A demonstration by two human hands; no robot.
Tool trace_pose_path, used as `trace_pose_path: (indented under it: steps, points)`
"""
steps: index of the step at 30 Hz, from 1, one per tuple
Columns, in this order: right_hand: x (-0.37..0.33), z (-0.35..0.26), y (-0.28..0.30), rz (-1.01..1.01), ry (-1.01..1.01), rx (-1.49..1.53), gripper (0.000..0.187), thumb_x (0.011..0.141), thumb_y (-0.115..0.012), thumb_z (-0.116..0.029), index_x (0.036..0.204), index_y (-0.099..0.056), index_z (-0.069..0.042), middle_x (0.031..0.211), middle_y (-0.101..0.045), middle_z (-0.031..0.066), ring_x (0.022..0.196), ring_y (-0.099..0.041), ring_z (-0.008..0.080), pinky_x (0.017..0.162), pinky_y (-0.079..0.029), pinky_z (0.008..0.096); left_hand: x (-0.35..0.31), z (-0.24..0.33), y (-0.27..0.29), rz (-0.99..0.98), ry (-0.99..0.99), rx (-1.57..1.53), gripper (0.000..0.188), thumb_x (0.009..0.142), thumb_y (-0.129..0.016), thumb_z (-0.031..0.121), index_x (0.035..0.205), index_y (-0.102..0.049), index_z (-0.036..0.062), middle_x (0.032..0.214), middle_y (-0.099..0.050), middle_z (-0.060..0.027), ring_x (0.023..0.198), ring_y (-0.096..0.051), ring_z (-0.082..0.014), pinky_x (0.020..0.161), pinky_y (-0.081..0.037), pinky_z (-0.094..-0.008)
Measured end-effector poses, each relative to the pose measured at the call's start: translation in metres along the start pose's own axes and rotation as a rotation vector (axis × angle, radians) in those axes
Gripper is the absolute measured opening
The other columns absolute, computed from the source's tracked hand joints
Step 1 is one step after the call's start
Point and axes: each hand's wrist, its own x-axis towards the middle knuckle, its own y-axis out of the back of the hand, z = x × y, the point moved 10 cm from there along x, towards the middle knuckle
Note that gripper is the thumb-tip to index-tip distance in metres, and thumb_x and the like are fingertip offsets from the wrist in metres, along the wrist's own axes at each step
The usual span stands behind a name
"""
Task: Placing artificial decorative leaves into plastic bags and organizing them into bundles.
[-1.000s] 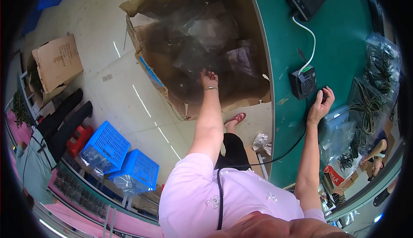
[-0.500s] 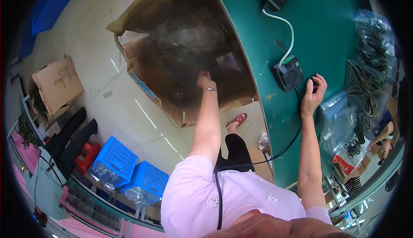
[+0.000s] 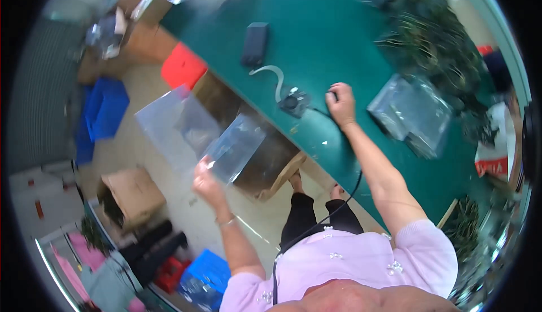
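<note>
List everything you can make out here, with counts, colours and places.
Plastic bags: at least two, clear, in the left hand
Table: one, green, upper right
Slab-shaped device: one, black, on table
Boxy device: one, black, near table edge
Cable: one, white, between devices
Cord: one, black, lower middle
Flat bags: several, clear, table's right side
Bundled cords: several, dark, upper right
Large carton: one, brown, beside table
Small carton: one, brown, floor left
Stool-like object: one, red, beside table
Bins: count unclear, blue, upper left
Basket: at least one, blue, lower left
Co-worker: one, grey-green top, lower left
Left hand: one, bare, left of centre
Right hand: one, bare, over table
</note>
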Motion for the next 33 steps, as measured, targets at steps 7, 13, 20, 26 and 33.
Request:
trace_pose_path:
  steps: [7,13,20,26,33]
  points:
    - [0.034,-0.096,0.120,-0.002,0.049,0.161,0.073,0.074,-0.077,-0.019,0.138,-0.041,-0.013,0.147,-0.033,0.0162,0.133,-0.037,0.0381,0.107,-0.036,0.0456,-0.027,0.272,-0.023,-0.368,-0.739,0.627,0.019,0.093,-0.054,0.010,0.095,-0.067,-0.0042,0.094,-0.069,-0.0178,0.082,-0.067,-0.0309,0.075,-0.052,-0.0367]
    - [0.042,-0.190,0.293,0.098,0.295,-0.119,0.102,0.058,-0.089,-0.022,0.144,-0.035,-0.019,0.156,-0.016,0.0149,0.142,-0.018,0.0438,0.112,-0.029,0.0520,-0.126,0.392,-0.109,-0.743,-1.297,0.766,0.011,0.085,-0.055,0.006,0.078,-0.060,-0.0020,0.081,-0.062,-0.0181,0.074,-0.061,-0.0382,0.067,-0.050,-0.0445]
    - [0.031,-0.079,0.279,0.027,-0.074,0.059,0.103,0.059,-0.088,-0.032,0.145,-0.034,-0.019,0.153,-0.022,0.0159,0.141,-0.021,0.0403,0.112,-0.029,0.0505,-0.156,0.428,-0.231,-0.957,-1.510,0.701,0.021,0.085,-0.054,0.011,0.072,-0.060,-0.0045,0.081,-0.061,-0.0218,0.079,-0.061,-0.0399,0.074,-0.049,-0.0466]
    - [0.027,0.002,0.224,0.099,-0.178,-0.107,0.092,0.067,-0.083,-0.035,0.143,-0.036,-0.012,0.141,-0.039,0.0152,0.128,-0.037,0.0380,0.104,-0.035,0.0489,-0.119,0.413,-0.296,-0.968,-1.437,0.632,0.016,0.081,-0.061,0.012,0.085,-0.069,-0.0018,0.089,-0.067,-0.0176,0.082,-0.065,-0.0351,0.077,-0.051,-0.0412]
    - [0.019,0.042,0.249,0.098,-0.451,-0.398,0.067,0.070,-0.080,-0.038,0.122,-0.048,-0.010,0.121,-0.059,0.0132,0.109,-0.056,0.0345,0.086,-0.040,0.0458,-0.064,0.389,-0.299,-0.968,-1.243,0.342,0.018,0.078,-0.062,-0.001,0.093,-0.072,0.0013,0.093,-0.071,-0.0113,0.087,-0.068,-0.0254,0.080,-0.053,-0.0328]
